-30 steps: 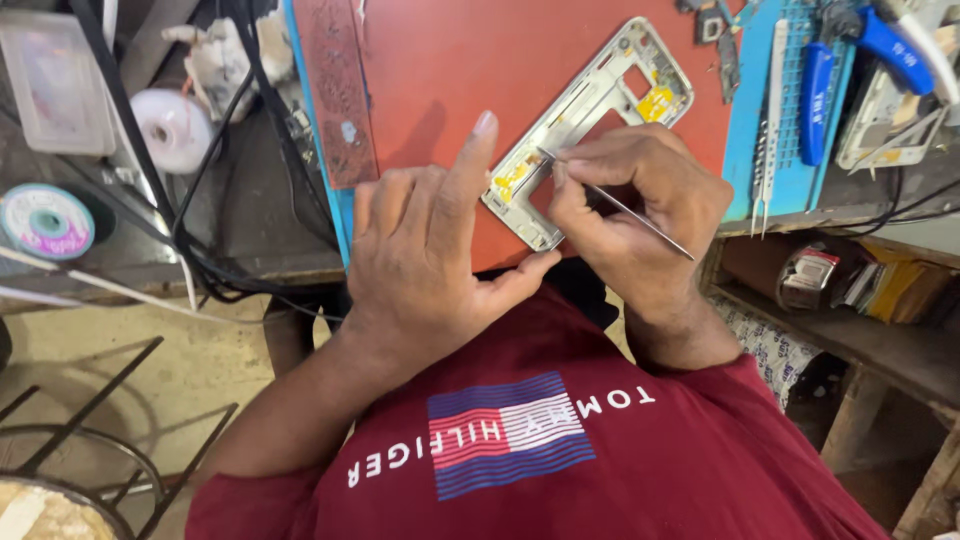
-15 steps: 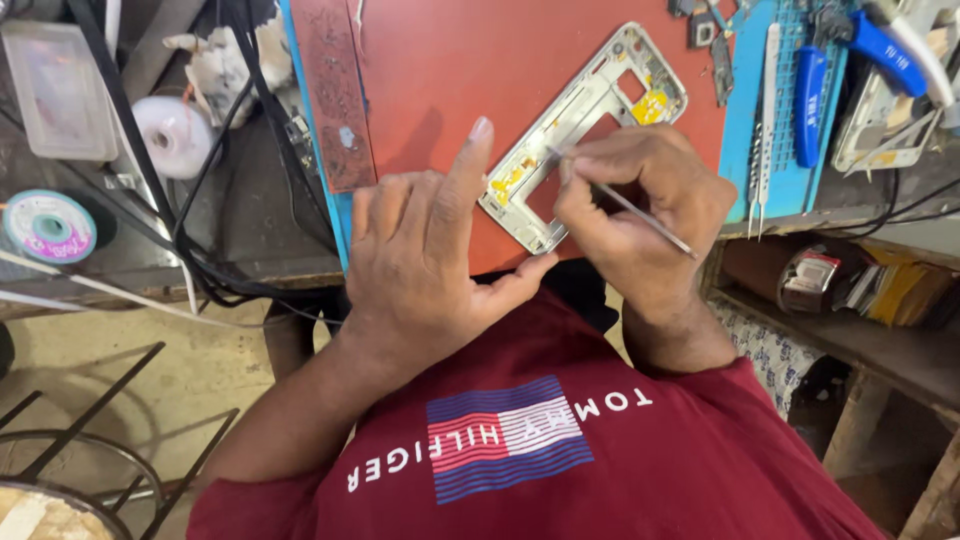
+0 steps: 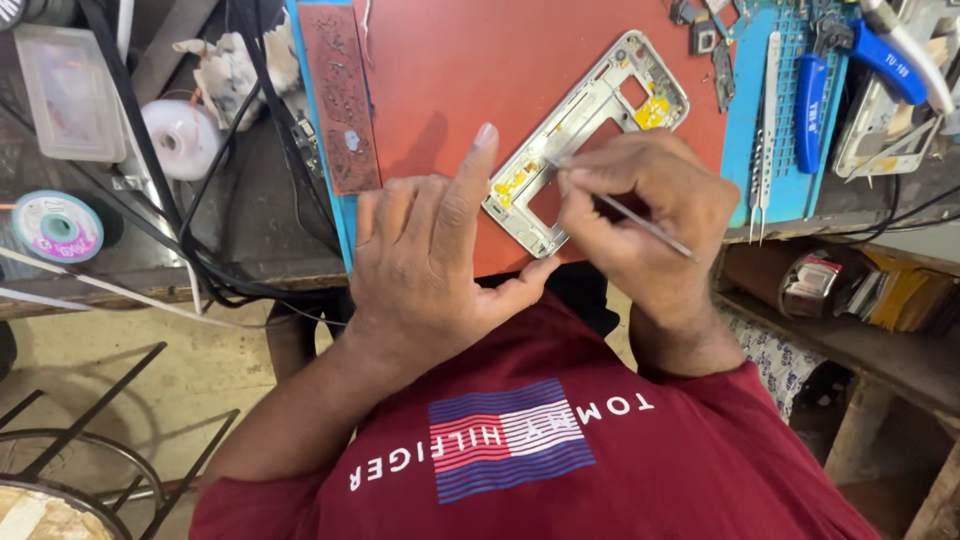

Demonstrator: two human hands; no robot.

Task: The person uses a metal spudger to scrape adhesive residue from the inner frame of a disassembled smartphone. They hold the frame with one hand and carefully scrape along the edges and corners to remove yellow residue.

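Bench inventory, left to right, as I read it from the head view.

1. Solder spool (image 3: 55, 226), teal label, far left on the dark worktop (image 3: 250, 215); beside it a white tape roll (image 3: 180, 137) and a loop of black cables (image 3: 215, 200). Well apart from the work; I leave them be.

2. Left hand (image 3: 430, 260), palm down on the red mat (image 3: 450, 70). Fingers spread flat, index raised and stretched toward the frame, thumb tip touching its near corner. I judge this hand to be the brace: it should press steadily so the frame cannot skate.

3. Phone mid-frame (image 3: 585, 125), silver-white, lying diagonally on the red mat, yellow flex patches showing at both ends. Its near end lies between the two hands.

4. Right hand (image 3: 645, 215), fingers pinching a thin metal probe (image 3: 640, 222) pencil-fashion; the tip sits at the frame's inner edge near the large cut-out. My judgement: light pressure, shallow angle, work along the edge, avoid gouging the yellow flex.

5. Blue mat (image 3: 740, 150) at right carrying tweezers (image 3: 768, 120) and a blue-handled tool (image 3: 808, 110); near, within reach.
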